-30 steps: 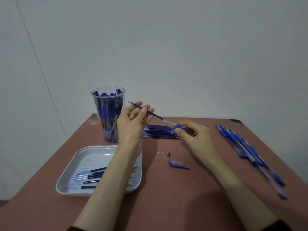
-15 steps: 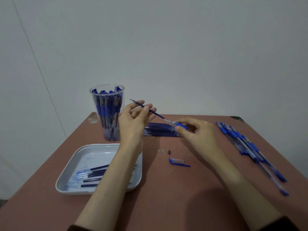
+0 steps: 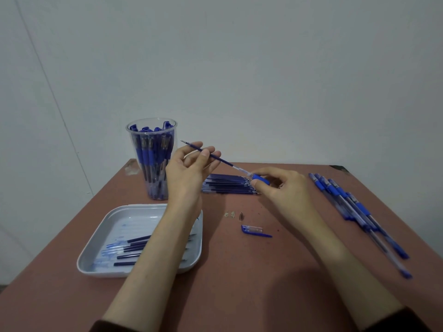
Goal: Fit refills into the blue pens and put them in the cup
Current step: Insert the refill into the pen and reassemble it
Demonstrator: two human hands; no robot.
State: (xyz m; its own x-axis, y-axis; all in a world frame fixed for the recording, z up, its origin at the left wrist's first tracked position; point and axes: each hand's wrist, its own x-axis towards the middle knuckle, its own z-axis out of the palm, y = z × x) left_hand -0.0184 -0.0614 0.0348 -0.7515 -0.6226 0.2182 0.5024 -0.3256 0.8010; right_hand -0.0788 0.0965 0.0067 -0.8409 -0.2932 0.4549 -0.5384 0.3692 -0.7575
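Note:
My left hand (image 3: 189,168) pinches a thin dark blue refill (image 3: 218,159) near its tip end, above the table. The refill's other end runs into a pen barrel with a blue grip (image 3: 260,179), which my right hand (image 3: 285,190) holds between thumb and fingers. A clear cup (image 3: 152,161) full of blue pens stands at the back left. A stack of loose refills (image 3: 227,186) lies on the table behind my hands. A row of blue pens (image 3: 354,212) lies at the right.
A white tray (image 3: 112,236) holding several refills sits at the front left, partly under my left forearm. A blue pen cap (image 3: 254,230), a small metal tip (image 3: 241,215) and small bits lie mid-table. The brown table (image 3: 239,283) meets a wall behind.
Both hands have stayed almost in place with the refill and barrel between them. The view has shifted slightly.

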